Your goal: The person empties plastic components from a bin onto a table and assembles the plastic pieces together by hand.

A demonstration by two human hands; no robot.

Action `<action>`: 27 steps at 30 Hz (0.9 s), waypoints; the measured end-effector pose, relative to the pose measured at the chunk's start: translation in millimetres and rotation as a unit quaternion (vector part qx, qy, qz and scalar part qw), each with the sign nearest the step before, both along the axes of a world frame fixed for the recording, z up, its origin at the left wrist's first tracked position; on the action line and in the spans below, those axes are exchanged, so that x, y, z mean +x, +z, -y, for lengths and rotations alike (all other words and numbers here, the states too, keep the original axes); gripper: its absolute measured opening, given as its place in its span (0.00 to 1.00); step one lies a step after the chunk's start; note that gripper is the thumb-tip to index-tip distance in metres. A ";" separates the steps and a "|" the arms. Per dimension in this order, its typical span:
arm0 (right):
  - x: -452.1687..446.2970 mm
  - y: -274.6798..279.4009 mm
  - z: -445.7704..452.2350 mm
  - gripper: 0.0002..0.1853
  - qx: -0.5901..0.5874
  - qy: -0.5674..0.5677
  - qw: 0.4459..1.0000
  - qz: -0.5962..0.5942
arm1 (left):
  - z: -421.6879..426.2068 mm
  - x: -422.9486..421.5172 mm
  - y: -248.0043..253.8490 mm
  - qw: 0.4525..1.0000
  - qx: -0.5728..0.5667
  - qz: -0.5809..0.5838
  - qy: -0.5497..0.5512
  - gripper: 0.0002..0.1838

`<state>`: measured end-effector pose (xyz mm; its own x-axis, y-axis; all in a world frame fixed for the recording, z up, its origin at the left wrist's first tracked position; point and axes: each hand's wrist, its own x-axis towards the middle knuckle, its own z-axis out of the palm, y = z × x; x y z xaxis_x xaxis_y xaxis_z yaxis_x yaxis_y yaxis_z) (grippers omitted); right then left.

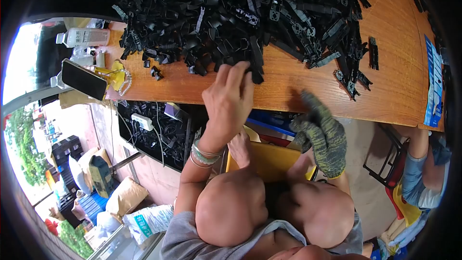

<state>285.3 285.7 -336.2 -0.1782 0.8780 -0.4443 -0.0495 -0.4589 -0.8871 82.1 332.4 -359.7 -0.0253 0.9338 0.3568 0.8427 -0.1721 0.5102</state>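
My bare left hand (228, 98), with bangles (206, 155) on its wrist, reaches over the table's front edge to the near side of a large heap of black plastic parts (211, 24). Its fingers are bent and pinch at a dark plastic piece (257, 74), partly hidden by the fingertips. A grey-and-yellow knitted glove covers my right hand (321, 137), which hovers just off the table edge. Those gloved fingers are apart and slightly curled, and nothing shows between them. Below the hands, between my legs, is a yellow container (272, 161).
Longer black strips (346, 84) lie at the heap's right on the wooden table (288, 84). A phone (84, 79) and a bottle (84, 37) stand at the left. Underneath is a tray of black parts with a power strip (142, 121). Another person's arm (417, 144) shows at right.
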 end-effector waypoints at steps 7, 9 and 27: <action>-4.6 -5.3 0.2 0.23 -0.030 0.038 0.999 0.005 | -7.8 18.6 -2.0 0.994 -0.076 0.027 -0.077 0.07; -6.0 -12.1 3.4 0.22 -0.031 -0.033 0.999 -0.030 | -11.4 18.6 -3.9 0.993 -0.072 0.032 -0.085 0.08; 12.2 -1.1 4.3 0.16 0.032 -0.061 0.992 -0.110 | 5.4 27.5 32.2 0.872 -0.325 0.286 -0.227 0.14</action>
<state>297.4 281.4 -337.3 -0.1564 0.9242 -0.3483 -0.2971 -0.3803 -0.8758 109.7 327.0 -327.6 0.3988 0.8944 -0.2023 0.3381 0.0617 0.9391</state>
